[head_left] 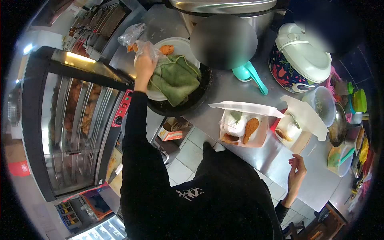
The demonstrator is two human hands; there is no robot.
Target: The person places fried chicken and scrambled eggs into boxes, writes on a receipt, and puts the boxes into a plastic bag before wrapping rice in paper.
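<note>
My left hand (145,66) reaches over a white plate (182,41), its fingers bent and partly covered by clear plastic (149,48). What it grips, if anything, is hidden. A piece of fried chicken (167,49) lies just right of the fingers, and an orange-brown bit shows at their left. Beside the wrist, a crumpled green cloth (176,80) covers much of the plate, which rests on a dark round pan (206,82). My right hand (297,172) hangs by the counter's near edge, fingers loosely bent and apart, holding nothing. Above it stands an open box (294,130) with rice and food.
Another open box (258,138) holds rice and a fried drumstick (251,130). Turquoise scoops (256,78) lie near a patterned rice cooker (288,72). A heated display case (76,120) with fried food stands left. Plastic tubs (320,102) and a metal bowl (338,124) sit right.
</note>
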